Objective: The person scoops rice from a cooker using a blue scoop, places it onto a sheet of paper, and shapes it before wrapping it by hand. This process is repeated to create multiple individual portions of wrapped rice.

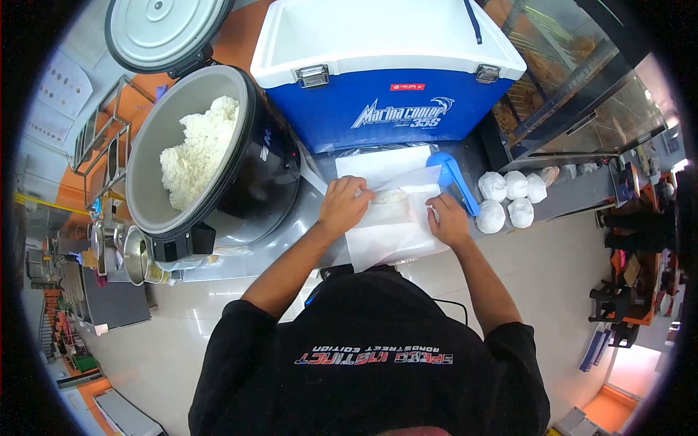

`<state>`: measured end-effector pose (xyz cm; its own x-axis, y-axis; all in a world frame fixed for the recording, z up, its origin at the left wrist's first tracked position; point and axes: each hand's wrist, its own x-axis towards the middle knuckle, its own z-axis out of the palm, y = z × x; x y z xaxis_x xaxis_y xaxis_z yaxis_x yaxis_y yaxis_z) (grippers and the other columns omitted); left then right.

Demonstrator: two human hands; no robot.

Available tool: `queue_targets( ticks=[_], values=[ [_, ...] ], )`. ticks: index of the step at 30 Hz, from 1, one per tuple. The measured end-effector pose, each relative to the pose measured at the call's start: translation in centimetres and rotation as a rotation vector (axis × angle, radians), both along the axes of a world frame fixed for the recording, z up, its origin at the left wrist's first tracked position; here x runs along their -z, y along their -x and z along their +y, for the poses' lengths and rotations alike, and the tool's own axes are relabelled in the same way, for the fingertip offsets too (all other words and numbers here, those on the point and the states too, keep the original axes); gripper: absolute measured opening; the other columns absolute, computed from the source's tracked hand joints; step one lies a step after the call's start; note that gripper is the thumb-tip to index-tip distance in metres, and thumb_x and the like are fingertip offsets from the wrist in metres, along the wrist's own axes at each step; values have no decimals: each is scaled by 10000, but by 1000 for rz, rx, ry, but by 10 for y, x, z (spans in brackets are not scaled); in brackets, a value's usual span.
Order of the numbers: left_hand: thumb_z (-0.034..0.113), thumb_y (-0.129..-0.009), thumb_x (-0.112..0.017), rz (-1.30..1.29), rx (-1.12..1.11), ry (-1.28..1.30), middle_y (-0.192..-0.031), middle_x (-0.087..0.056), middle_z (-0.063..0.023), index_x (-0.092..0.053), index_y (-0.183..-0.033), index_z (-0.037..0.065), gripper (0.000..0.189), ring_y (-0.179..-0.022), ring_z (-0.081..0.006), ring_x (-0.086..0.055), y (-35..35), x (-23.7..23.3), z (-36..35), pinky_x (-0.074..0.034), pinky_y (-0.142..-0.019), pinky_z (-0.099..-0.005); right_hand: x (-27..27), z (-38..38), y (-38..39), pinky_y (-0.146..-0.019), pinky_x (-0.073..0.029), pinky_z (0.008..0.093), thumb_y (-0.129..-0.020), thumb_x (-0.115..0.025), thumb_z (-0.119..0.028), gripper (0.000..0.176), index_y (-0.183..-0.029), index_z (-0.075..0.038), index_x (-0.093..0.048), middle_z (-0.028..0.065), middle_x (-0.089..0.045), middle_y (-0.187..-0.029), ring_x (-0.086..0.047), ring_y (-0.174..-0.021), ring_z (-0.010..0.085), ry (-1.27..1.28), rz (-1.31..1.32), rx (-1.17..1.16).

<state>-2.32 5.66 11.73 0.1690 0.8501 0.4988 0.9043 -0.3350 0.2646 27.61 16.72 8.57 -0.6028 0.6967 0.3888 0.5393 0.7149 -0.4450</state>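
In front of me on the counter lies a sheet of white wrapping paper, its upper part folded over a pale lump that looks like rice. My left hand grips the left side of the fold, fingers bent over the paper. On the opposite side, my right hand has curled fingers pinching the right edge. Just beyond that hand rests a blue rice paddle. More white paper lies behind the fold, against the cooler. Both palms are hidden from above.
A large rice cooker with a raised lid holds white rice on the left. Behind the paper stands a blue-and-white cooler box. Several white wrapped bundles sit at right, beside a glass display case.
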Motion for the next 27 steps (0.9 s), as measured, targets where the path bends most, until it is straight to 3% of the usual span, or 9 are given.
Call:
queue_targets(
  ticks=[2, 4, 8, 12, 14, 17, 21, 24, 27],
  values=[
    [132, -841, -732, 28, 22, 12, -1130, -589, -47, -697, -1017, 164, 182, -1100, -291, -564, 0, -6, -3, -425, -877, -443, -2, 0, -7, -797, -553, 452, -846, -667, -82, 291, -1136, -93, -655, 99, -643, -1066, -628, -1025, 329, 57, -144, -177],
    [152, -839, -736, 58, 47, 20, -1132, -590, -43, -705, -1038, 172, 203, -1101, -276, -565, 1, -4, -8, -417, -870, -439, -14, 0, 4, -839, -548, 456, -837, -664, -74, 365, -1200, -100, -645, 106, -645, -1124, -616, -1076, 330, 65, -135, -172],
    [257, -858, -744, -46, -43, 304, -1253, -572, -91, -721, -1179, 175, 332, -1188, -312, -537, 1, 12, -19, -415, -957, -461, -9, 17, 21, -971, -506, 464, -823, -677, -83, 551, -1367, -134, -600, 117, -632, -1279, -574, -1203, 342, 113, -137, -165],
    [314, -857, -763, 26, -231, 419, -1409, -502, -145, -722, -1239, 175, 409, -1340, -402, -418, -2, 18, -28, -362, -1073, -518, -9, 25, 20, -1017, -468, 470, -818, -717, -120, 457, -1270, -122, -654, 121, -640, -1270, -537, -1255, 354, 163, -363, -89],
    [308, -849, -773, -4, -204, 440, -1418, -496, -139, -743, -1181, 187, 355, -1357, -412, -389, 5, 21, -29, -348, -1078, -534, -11, 36, 11, -975, -486, 462, -817, -743, -130, 302, -1111, -91, -687, 140, -668, -1189, -587, -1197, 349, 359, -431, -225],
    [279, -826, -792, -62, -143, 396, -1417, -496, -122, -772, -1056, 206, 242, -1358, -409, -379, 9, 14, -35, -333, -1085, -545, 0, 37, -3, -934, -496, 470, -812, -753, -106, 198, -993, -69, -678, 141, -687, -1072, -642, -1082, 342, 488, -211, -273],
    [209, -786, -810, -1, -34, 139, -1377, -520, -83, -770, -912, 223, 133, -1312, -377, -429, 10, 26, -60, -341, -1071, -524, -5, -1, -21, -905, -504, 469, -816, -741, -75, 178, -978, -65, -667, 124, -686, -1001, -667, -985, 341, 645, 9, -176],
    [198, -765, -814, 16, 27, 216, -1353, -538, -66, -764, -924, 237, 171, -1296, -370, -449, 10, 46, -81, -352, -1055, -512, -13, -19, -31, -917, -500, 456, -817, -722, -53, 228, -1038, -69, -666, 109, -678, -986, -656, -1032, 332, 677, 41, -159],
    [186, -769, -803, 4, 3, 303, -1320, -559, -58, -754, -1009, 248, 252, -1269, -349, -482, 4, 44, -91, -373, -1034, -524, -15, -20, -39, -936, -489, 457, -821, -708, -70, 325, -1142, -65, -657, 126, -664, -1002, -632, -1074, 350, 470, -140, -303]
  ],
)
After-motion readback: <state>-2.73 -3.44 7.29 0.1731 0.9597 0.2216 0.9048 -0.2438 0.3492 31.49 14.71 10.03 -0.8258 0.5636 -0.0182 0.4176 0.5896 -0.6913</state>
